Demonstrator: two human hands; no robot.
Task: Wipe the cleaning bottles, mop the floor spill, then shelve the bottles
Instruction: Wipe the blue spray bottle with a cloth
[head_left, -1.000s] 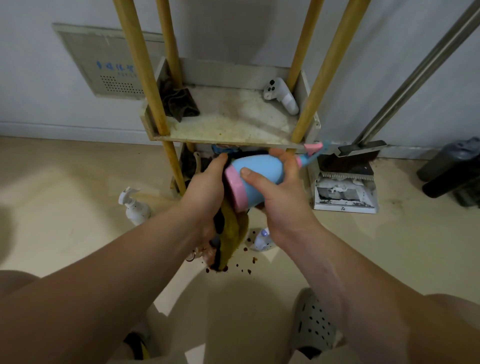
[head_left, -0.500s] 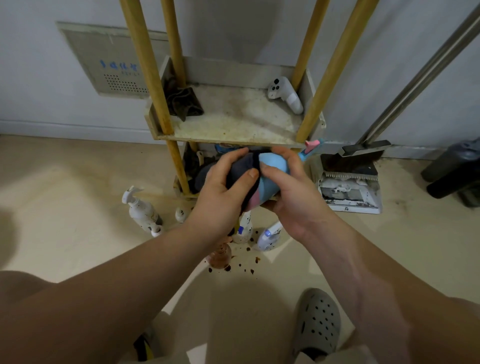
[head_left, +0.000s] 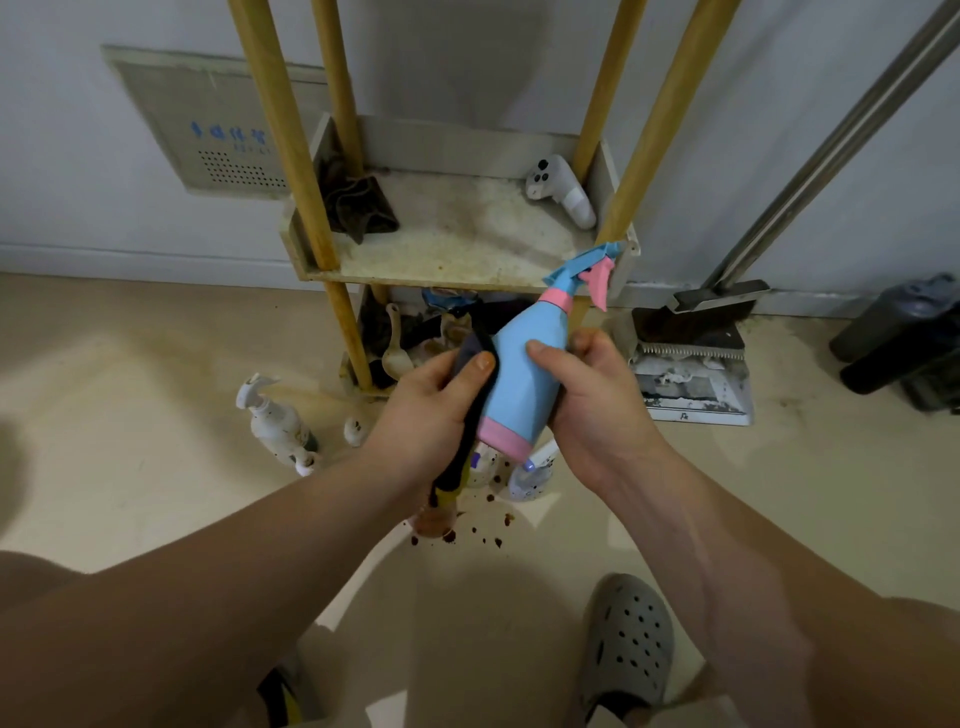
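The wiping step is in hand: the right grip (head_left: 592, 410) curls round the blue spray bottle (head_left: 524, 384), which is held tilted in the air before the shelf (head_left: 441, 280), while the left grip (head_left: 431, 410) pinches a dark cloth (head_left: 466, 349) against the bottle's side under the thumb. Next, I judge, the cloth should be drawn along the bottle's body. After that come the speckled bottles (head_left: 275, 423) on the floor beside the brown spill (head_left: 467, 535), though the blue bottle's far side is hidden and may need more wiping.

One wide-angle camera rides on the person's head, facing forward and steeply down. The left forearm (head_left: 223, 582) and right forearm (head_left: 737, 571) enter from the bottom corners, close under the lens. The floor (head_left: 130, 415) spreads below; the shelf (head_left: 415, 278) and wall (head_left: 519, 62) stand near ahead.
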